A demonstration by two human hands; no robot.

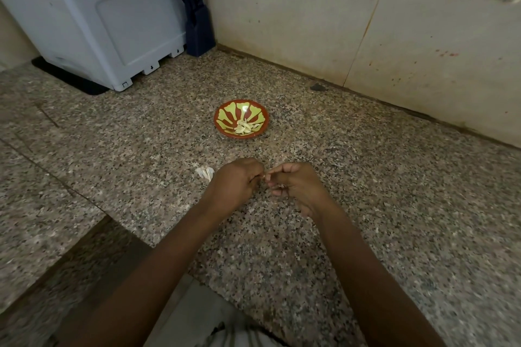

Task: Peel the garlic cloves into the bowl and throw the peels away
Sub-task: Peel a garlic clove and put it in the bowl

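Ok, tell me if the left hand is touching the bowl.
Apart. The head view shows bare counter between the left hand and the bowl, which sits farther back.

Red-brown bowl (229, 113) with yellow-green petals — speckled grey-brown counter (366, 205), navy knife block (200, 36).
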